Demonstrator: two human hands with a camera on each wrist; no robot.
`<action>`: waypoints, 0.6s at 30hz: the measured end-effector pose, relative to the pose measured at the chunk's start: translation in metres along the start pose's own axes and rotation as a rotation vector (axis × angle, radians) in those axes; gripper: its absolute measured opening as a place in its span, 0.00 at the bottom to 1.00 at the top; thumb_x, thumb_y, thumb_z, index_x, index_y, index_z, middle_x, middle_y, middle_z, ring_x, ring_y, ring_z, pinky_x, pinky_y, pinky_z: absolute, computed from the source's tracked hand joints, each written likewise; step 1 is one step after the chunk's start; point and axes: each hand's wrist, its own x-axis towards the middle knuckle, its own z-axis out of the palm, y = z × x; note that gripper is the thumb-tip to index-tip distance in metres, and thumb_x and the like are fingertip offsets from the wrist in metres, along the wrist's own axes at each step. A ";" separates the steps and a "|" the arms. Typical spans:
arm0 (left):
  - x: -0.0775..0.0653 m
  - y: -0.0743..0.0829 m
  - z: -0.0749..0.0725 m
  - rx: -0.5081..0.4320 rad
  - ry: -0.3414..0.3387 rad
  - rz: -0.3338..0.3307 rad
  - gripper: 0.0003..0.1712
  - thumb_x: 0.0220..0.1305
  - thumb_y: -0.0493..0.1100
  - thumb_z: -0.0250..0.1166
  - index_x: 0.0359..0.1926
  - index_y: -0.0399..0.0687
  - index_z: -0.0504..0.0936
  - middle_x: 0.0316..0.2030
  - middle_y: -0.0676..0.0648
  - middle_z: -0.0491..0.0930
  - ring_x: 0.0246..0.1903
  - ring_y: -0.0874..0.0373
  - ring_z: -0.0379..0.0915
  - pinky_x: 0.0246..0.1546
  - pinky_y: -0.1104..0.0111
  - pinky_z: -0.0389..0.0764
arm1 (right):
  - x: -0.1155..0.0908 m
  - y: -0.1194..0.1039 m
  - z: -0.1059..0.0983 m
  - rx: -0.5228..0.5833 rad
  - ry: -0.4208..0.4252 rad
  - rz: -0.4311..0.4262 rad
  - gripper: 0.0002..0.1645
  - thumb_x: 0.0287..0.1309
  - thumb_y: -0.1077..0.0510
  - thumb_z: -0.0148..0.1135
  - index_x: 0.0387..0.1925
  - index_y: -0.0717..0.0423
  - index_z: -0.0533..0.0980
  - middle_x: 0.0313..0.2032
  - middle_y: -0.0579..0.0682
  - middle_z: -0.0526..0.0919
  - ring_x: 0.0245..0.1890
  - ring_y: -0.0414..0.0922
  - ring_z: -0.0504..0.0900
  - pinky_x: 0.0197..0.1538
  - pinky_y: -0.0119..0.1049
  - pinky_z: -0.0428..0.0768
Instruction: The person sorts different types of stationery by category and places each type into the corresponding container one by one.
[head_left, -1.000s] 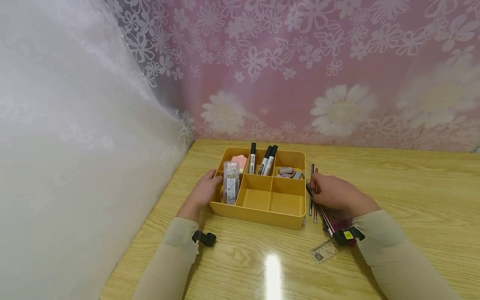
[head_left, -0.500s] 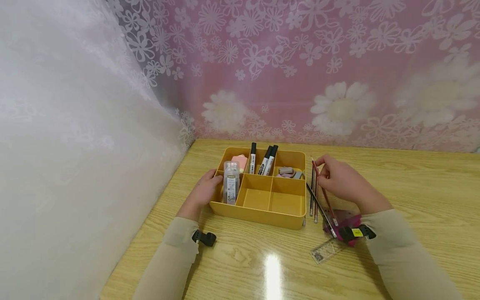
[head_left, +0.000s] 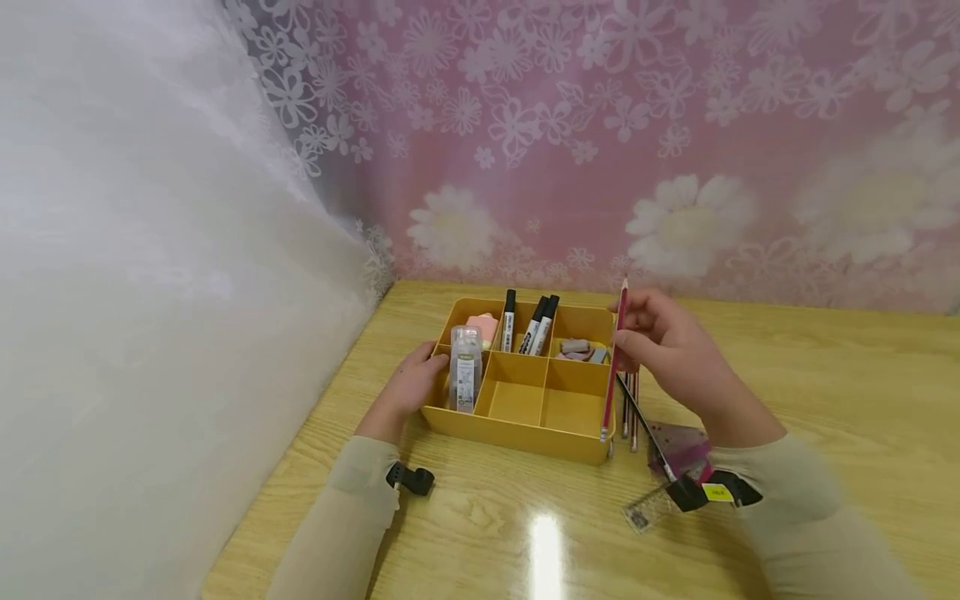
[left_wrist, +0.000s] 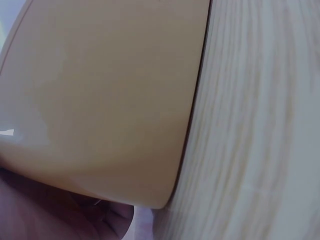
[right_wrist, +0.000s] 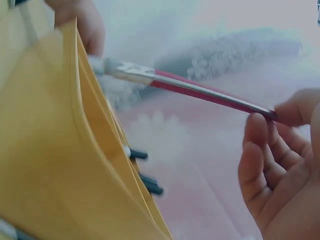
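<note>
Between thumb and fingertips my right hand (head_left: 660, 342) pinches a red pencil (head_left: 613, 362), its sharpened tip up and its eraser end over the front right corner of the yellow compartment box (head_left: 510, 429). In the right wrist view the pencil (right_wrist: 200, 92) slants across beside the box wall. My left hand (head_left: 411, 379) grips the box's left side, thumb at the rim; the left wrist view shows its fingers at the corner of the box (left_wrist: 110, 100). On the table right of the box lie a black pencil (head_left: 647, 429) and other pencils (head_left: 634, 417).
The box holds a clear plastic case (head_left: 465, 375), a pink item (head_left: 482, 327), black-capped markers (head_left: 508, 321) and grey erasers (head_left: 575, 345). Near my right wrist lie a purple-and-clear pouch (head_left: 682, 450) and a clear ruler-like strip (head_left: 647, 510). A floral curtain (head_left: 562, 167) hangs behind.
My right hand has picked the red pencil out of the pencils on the table, raised it and moved it left to the box's right edge. My left hand stays on the box.
</note>
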 end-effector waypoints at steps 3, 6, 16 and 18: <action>0.000 0.000 0.001 0.006 0.004 0.001 0.30 0.78 0.53 0.46 0.73 0.45 0.67 0.68 0.40 0.69 0.68 0.42 0.62 0.69 0.45 0.60 | 0.005 -0.004 0.012 0.072 0.035 0.004 0.14 0.73 0.65 0.54 0.56 0.65 0.66 0.36 0.62 0.76 0.28 0.52 0.79 0.32 0.37 0.82; -0.001 0.000 0.001 0.002 0.008 0.002 0.30 0.78 0.54 0.46 0.72 0.46 0.68 0.68 0.41 0.69 0.68 0.42 0.63 0.69 0.45 0.61 | 0.012 -0.005 0.025 0.068 0.058 0.043 0.13 0.74 0.62 0.55 0.53 0.64 0.66 0.36 0.61 0.78 0.30 0.53 0.81 0.32 0.38 0.82; -0.001 0.001 0.001 -0.021 -0.007 0.010 0.29 0.78 0.53 0.46 0.73 0.44 0.67 0.67 0.39 0.69 0.67 0.41 0.63 0.68 0.45 0.62 | 0.029 0.002 0.065 -0.181 0.033 0.134 0.11 0.76 0.52 0.53 0.50 0.54 0.71 0.38 0.53 0.81 0.35 0.53 0.80 0.37 0.44 0.80; -0.002 0.001 0.001 -0.020 -0.012 0.007 0.29 0.78 0.52 0.46 0.73 0.44 0.67 0.67 0.39 0.69 0.67 0.41 0.63 0.68 0.45 0.62 | 0.029 0.007 0.071 -0.253 -0.003 0.162 0.10 0.76 0.50 0.53 0.48 0.51 0.73 0.37 0.52 0.81 0.33 0.50 0.78 0.35 0.43 0.79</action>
